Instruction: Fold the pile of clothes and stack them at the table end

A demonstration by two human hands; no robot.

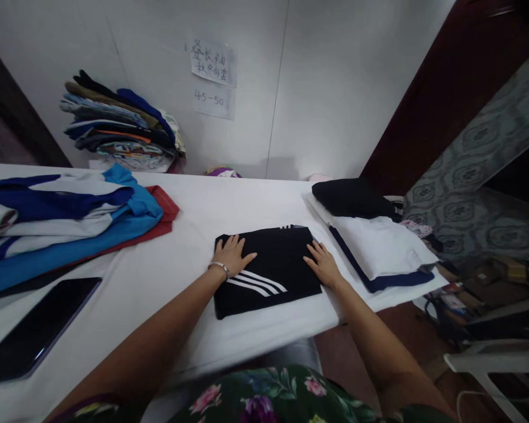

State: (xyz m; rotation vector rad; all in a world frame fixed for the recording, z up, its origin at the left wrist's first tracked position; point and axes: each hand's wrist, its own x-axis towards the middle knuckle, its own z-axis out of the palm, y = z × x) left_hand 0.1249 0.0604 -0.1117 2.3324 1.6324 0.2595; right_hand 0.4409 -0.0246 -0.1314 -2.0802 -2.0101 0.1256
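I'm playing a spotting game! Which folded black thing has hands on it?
The black garment with slanting white stripes: the left hand and right hand rest on it. No hand touches the black bundle behind the white garment.

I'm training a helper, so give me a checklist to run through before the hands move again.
1. Left hand resting on the folded black garment with white stripes: ok.
2. Right hand at its right edge: ok, fingers touching.
3. Smartphone apart from that garment: ok, lying to the left.
4. White folded garment squared with the navy one underneath: not ok, edges offset.
5. Striped garment's underside smooth: cannot tell, hidden.
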